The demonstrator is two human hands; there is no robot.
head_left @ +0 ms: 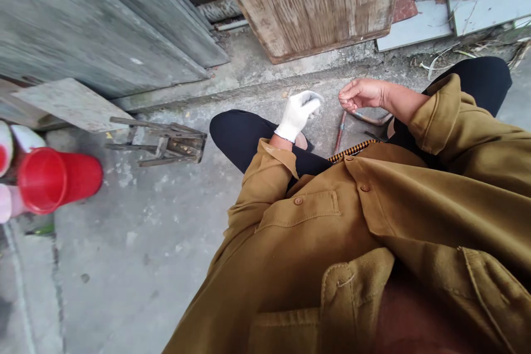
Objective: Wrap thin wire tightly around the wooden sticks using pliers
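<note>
My left hand (296, 114) wears a white knitted glove and hovers above my lap, its fingers curled in. Facing it, with a small gap between, is my bare right hand (362, 94), its fingers pinched together. Whatever either hand may hold is hidden or too small to make out. Just below the right hand, between my legs, lie two curved handles with worn red coating (341, 131); the rest of that tool is out of sight. A black-and-yellow striped band (353, 151) shows at the edge of my brown shirt.
A small wooden stool (178, 144) lies on its side on the concrete floor (136, 254). Further left is a red bucket (83, 177), also tipped over. A wooden panel (315, 5) leans ahead, beside stacked white tiles (427, 25). Grey boards (103, 22) stand at upper left.
</note>
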